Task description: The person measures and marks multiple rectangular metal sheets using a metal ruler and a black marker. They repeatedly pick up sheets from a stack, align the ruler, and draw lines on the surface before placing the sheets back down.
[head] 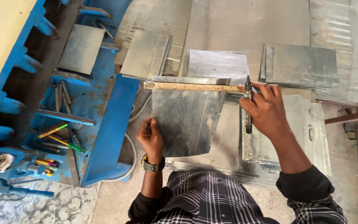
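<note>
**A:** So the sheet (185, 118) is a bent piece of shiny metal, held up in front of the person, right in the middle of the view. A ruler (191, 86) lies across its top edge.

**B:** Who's holding what?

**A:** Left hand (151, 137) pinches the sheet's left edge, fingers curled around it. Right hand (266, 108) presses the ruler's right end down and has a black marker (248, 105) clamped in its grip, tip up by the ruler.

**B:** And around it?

**A:** More cut sheets: a stack (301, 65) off to the right, another piece (146, 54) behind. On the left there's a blue machine (104, 120) with pencils (56, 137) lying on its tray.
</note>
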